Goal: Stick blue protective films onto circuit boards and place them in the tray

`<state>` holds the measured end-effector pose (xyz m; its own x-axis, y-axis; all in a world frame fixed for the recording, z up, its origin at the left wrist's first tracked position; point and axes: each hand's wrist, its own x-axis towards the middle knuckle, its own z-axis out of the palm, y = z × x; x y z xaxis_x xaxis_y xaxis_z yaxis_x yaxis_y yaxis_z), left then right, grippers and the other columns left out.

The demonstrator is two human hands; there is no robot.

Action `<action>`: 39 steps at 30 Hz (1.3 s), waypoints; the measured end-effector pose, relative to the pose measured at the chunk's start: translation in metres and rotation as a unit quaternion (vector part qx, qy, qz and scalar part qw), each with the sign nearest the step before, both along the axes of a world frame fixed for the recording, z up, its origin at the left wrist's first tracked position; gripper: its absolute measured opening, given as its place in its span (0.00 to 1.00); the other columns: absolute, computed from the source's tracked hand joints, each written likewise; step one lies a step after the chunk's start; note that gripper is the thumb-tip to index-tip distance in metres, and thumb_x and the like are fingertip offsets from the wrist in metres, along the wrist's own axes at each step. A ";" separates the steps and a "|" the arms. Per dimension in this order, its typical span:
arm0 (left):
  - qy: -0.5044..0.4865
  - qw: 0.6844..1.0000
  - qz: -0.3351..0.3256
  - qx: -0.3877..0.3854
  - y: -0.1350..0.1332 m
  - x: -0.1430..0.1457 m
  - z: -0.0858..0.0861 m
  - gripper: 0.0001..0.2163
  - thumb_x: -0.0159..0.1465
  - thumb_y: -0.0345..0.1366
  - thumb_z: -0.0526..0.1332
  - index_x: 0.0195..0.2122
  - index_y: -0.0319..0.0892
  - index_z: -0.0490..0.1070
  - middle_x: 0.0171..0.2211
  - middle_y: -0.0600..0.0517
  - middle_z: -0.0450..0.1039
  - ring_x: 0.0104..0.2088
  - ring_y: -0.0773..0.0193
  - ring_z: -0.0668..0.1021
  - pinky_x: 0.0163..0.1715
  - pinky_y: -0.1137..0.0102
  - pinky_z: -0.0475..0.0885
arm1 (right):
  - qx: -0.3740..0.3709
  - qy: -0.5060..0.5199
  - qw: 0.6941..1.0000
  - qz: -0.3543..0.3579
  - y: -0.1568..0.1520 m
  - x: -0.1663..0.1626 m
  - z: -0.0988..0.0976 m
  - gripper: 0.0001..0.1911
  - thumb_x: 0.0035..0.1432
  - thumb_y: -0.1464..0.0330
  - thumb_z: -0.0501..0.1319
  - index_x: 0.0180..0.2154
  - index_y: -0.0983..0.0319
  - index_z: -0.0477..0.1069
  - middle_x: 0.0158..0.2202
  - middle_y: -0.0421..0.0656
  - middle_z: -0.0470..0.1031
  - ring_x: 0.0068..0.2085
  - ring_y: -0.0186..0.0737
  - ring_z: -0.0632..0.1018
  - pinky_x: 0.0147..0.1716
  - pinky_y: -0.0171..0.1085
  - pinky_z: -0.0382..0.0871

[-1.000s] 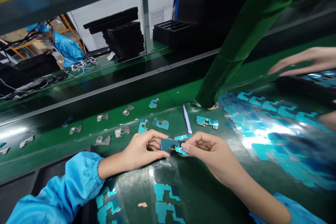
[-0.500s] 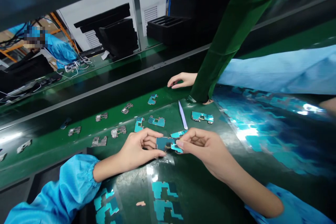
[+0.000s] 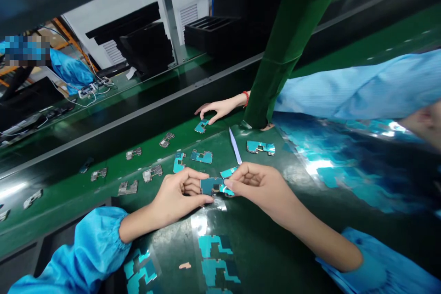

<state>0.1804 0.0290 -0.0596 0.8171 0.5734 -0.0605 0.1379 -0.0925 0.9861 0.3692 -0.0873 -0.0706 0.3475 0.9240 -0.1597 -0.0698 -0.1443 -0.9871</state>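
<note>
Both my hands meet over the green work mat, pinching one small circuit board (image 3: 211,186) with a teal film on it. My left hand (image 3: 179,195) grips the board's left end between thumb and fingers. Pressed against its right end, my right hand (image 3: 258,186) has thumb and forefinger closed on the teal film's edge (image 3: 228,190). Just beyond lie several more teal-covered boards (image 3: 201,156) and white plastic tweezers (image 3: 234,145).
A co-worker's arm in a light blue sleeve (image 3: 347,89) reaches across from the right; that hand (image 3: 216,109) touches a board (image 3: 201,125) on the green conveyor belt (image 3: 103,147). Several bare metal boards (image 3: 127,187) lie on the belt. Clear film sheets (image 3: 213,262) sit near me. Black trays (image 3: 148,46) stack behind.
The co-worker's arm has stretched across from the right, and that hand now rests on a board on the belt. My own hands keep their hold on the board, drifting slightly left.
</note>
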 end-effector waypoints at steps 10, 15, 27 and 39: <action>0.003 1.000 0.017 -0.024 -0.002 0.003 0.001 0.18 0.52 0.33 0.75 0.43 0.38 0.74 0.30 0.51 0.80 0.27 0.67 0.81 0.29 0.73 0.78 | 0.025 -0.010 0.998 0.051 0.004 0.000 -0.014 0.17 0.52 0.60 0.68 0.42 0.60 0.70 0.34 0.39 0.72 0.30 0.35 0.77 0.30 0.35 0.71; 0.040 0.998 -0.011 0.048 0.007 0.003 -0.004 0.19 0.57 0.36 0.72 0.49 0.40 0.74 0.36 0.49 0.82 0.35 0.61 0.83 0.37 0.68 0.79 | 0.060 -0.125 0.989 0.045 0.002 0.002 -0.022 0.19 0.58 0.62 0.65 0.50 0.58 0.69 0.33 0.38 0.72 0.29 0.35 0.76 0.30 0.36 0.72; 0.134 0.907 -0.035 0.398 0.060 0.066 0.005 0.15 0.58 0.42 0.72 0.43 0.41 0.77 0.42 0.49 0.79 0.42 0.58 0.80 0.46 0.65 0.74 | 0.082 -0.111 0.971 -0.193 0.007 0.028 -0.007 0.23 0.54 0.53 0.67 0.44 0.61 0.70 0.32 0.43 0.76 0.33 0.42 0.79 0.32 0.39 0.75; 0.138 0.910 0.012 0.390 0.050 0.043 0.009 0.17 0.68 0.46 0.62 0.51 0.41 0.76 0.49 0.45 0.77 0.51 0.55 0.76 0.56 0.60 0.68 | 0.134 -0.359 0.924 0.008 -0.004 0.012 -0.016 0.09 0.65 0.62 0.61 0.39 0.60 0.76 0.30 0.42 0.76 0.34 0.41 0.77 0.35 0.40 0.72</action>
